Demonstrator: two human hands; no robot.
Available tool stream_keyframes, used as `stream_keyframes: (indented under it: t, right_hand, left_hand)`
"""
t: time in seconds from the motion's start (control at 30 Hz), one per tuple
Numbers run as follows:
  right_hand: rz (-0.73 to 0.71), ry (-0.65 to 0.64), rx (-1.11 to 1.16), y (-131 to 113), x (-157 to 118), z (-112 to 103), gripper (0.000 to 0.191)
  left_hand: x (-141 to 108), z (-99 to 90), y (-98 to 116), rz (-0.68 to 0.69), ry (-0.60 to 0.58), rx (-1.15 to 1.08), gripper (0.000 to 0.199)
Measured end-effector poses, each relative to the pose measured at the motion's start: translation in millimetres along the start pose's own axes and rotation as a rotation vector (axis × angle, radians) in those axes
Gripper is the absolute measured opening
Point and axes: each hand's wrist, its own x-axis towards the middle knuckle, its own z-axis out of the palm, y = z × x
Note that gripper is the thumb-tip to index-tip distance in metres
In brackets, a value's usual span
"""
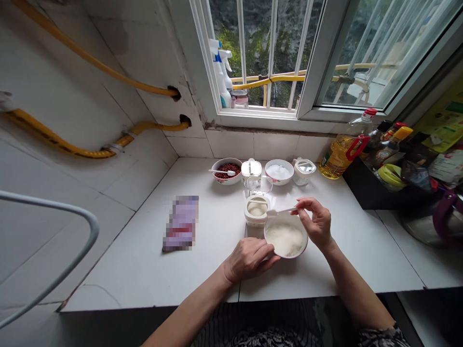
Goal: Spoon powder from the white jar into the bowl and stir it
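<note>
My left hand (251, 258) has its fingers closed on the lower left rim of a white bowl (285, 234) filled with white grains. Pinched in my right hand (314, 219) is the handle of a small white spoon (284, 211), its scoop end over the edge between the bowl and an open jar. That jar (256, 221) is white, holds pale grains, and has its clear lid (261, 184) raised at the back. The bowl stands tilted or close against the jar's front right side; whether it touches the counter cannot be seen.
Behind stand a bowl of dark red bits (226, 177) with a spoon, a lidded jar (251, 168), a bowl of white powder (279, 171) and another jar (304, 169). An oil bottle (338, 154) and black box (376, 193) are right; a purple packet (183, 222) lies left.
</note>
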Motion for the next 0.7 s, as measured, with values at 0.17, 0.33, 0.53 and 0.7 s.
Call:
stream_keyframes:
  t: [0.17,0.33,0.53,0.7]
  right_hand:
    - [0.001,-0.142,-0.129,1.4,3.7,-5.4,0.016]
    - [-0.036,-0.410,-0.157,1.1,4.0,2.3,0.018]
    - [0.208,-0.297,-0.046,-1.2,5.9,1.2,0.014]
    - [0.437,-0.197,0.159,1.1,10.0,-2.1,0.010]
  left_hand:
    - [0.9,-0.4,0.3,0.000,0.004,-0.005,0.018]
    - [1.9,-1.2,0.3,0.005,0.005,0.010,0.021]
    - [1.3,-1.2,0.4,-0.001,-0.001,0.014,0.022]
    - [0.6,-0.5,0.2,-0.002,0.001,0.007,0.018]
